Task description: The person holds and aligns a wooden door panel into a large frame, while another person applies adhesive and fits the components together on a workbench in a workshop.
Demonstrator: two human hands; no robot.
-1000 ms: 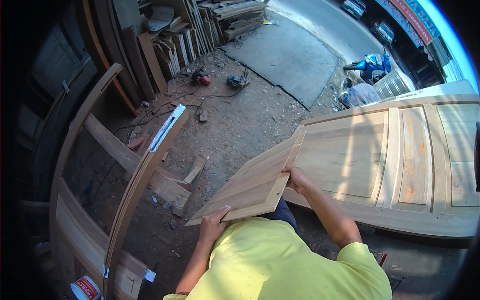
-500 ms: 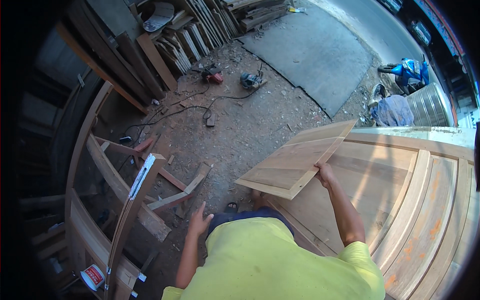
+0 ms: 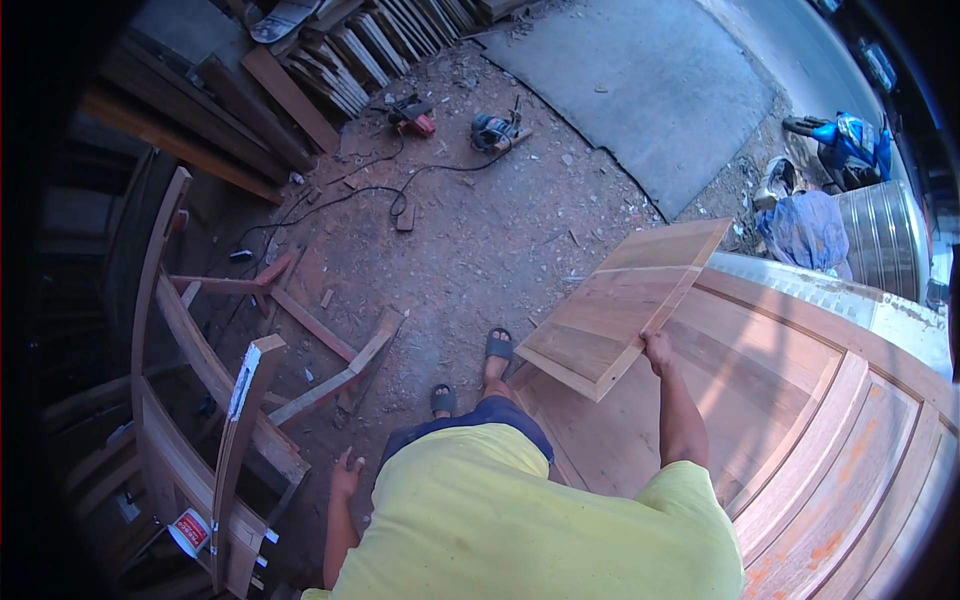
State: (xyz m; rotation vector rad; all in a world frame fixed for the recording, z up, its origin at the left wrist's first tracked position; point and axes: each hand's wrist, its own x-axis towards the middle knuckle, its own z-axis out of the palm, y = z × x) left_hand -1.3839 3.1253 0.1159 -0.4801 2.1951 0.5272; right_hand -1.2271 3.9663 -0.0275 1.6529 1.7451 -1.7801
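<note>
My right hand (image 3: 657,352) grips the near right edge of a framed wooden panel (image 3: 612,318). That panel is tilted up over a larger wooden door (image 3: 765,345), which lies at the right with long frame pieces and orange-stained boards. At my left side hangs my left hand (image 3: 346,473), with nothing in it and its fingers apart. The nearest thing to it is a wooden frame (image 3: 290,455) on the left, with an upright post (image 3: 238,405) that has a white patch near its top.
Two corded power tools, a red one (image 3: 413,115) and a blue one (image 3: 497,131), lie on the littered ground with a black cable (image 3: 375,190). Boards (image 3: 385,45) are stacked behind. A grey sheet (image 3: 660,100), a metal drum (image 3: 880,235) and a blue motorbike (image 3: 850,145) are at the far right.
My left hand has dropped lower and moved back toward my side. My right hand still holds the panel, at a slightly different tilt. My view has shifted, and both sandalled feet now show.
</note>
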